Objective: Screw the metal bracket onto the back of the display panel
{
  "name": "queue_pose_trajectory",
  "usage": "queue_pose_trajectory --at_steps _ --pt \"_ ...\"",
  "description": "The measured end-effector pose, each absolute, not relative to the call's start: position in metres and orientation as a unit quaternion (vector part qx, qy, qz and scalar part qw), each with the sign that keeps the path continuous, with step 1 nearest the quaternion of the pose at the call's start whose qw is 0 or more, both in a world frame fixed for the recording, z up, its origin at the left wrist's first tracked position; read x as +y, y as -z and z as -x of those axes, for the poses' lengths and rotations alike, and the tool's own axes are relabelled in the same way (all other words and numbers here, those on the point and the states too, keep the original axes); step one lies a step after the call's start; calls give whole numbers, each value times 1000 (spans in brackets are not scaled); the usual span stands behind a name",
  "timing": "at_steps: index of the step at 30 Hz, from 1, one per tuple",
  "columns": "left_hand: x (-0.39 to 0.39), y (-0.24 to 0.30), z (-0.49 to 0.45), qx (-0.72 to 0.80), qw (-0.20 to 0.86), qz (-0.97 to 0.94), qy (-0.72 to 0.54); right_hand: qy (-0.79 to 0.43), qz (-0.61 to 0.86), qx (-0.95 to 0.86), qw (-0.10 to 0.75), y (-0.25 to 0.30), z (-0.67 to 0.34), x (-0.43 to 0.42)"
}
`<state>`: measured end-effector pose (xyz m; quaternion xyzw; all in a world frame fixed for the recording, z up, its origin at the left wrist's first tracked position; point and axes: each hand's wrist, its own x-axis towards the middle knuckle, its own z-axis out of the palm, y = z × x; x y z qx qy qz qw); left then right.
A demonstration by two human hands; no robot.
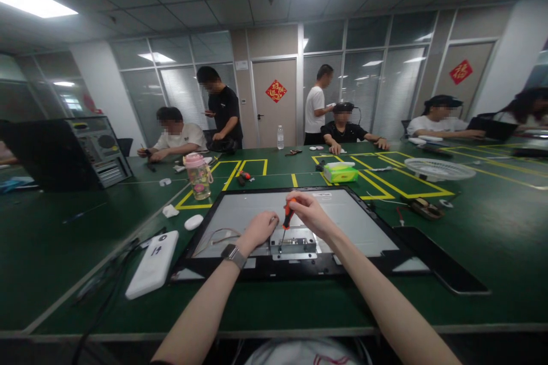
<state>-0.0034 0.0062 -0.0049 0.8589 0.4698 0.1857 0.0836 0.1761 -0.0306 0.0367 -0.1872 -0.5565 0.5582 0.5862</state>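
My right hand (309,212) grips the handle of an orange and black screwdriver (289,214), its shaft slanting down to a metal bracket (295,246). This bracket sits near the front edge of a large flat display panel (351,222) with a black frame, lying on the table. Bent fingers of my left hand (260,229) rest by the bracket's left end; what they hold, if anything, is hidden. A watch is on that wrist. Thin cables (220,235) lie on the panel to the left of this hand.
On the green table (299,313), a white power bank (153,265), a white mouse (194,222) and a pink-lidded bottle (198,177) stand left. Black slab (440,259) lies right. Beyond are a green tissue pack (340,172) and red-handled tool (245,175). Several people are across the table.
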Motion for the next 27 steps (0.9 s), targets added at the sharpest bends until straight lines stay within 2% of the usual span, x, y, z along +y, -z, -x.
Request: queue_pose_trajectory --at_steps 7,27 --pt "9 9 4 479 74 -855 -186 -601 154 -548 561 -41 -175 -36" --pt "9 9 4 472 81 -855 -197 -598 171 -554 553 -39 -175 -34"
